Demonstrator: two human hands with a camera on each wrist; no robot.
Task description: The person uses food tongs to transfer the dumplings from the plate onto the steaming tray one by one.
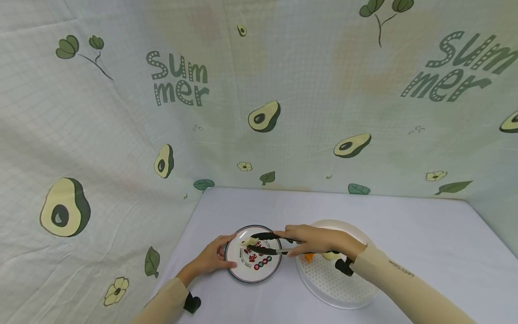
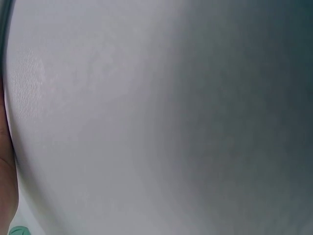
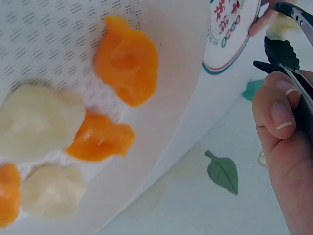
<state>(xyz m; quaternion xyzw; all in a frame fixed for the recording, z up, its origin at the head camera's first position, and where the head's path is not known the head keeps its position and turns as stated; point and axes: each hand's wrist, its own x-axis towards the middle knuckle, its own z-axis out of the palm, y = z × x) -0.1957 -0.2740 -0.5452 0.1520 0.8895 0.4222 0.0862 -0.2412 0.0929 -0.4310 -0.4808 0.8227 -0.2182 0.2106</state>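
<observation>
My right hand [image 1: 315,238] grips a pair of black-tipped tongs [image 1: 263,250], reaching left over a small white plate [image 1: 242,262] with red print and a dark rim. Between the tong tips is a pale dumpling [image 1: 249,241], above or on the plate; I cannot tell whether it touches. On the plate's left side, my left hand [image 1: 211,256] holds the rim, with thumb and fingers spread along it. Beneath my right forearm lies a round white perforated tray [image 1: 340,285]. In the right wrist view it bears orange dumplings [image 3: 128,61] and pale dumplings [image 3: 39,120].
A white-covered table [image 1: 417,252] extends to the right of the tray. Printed cloth [image 1: 307,81] with avocados and leaves hangs behind it and along the left side. The left wrist view shows mostly a blurred pale surface.
</observation>
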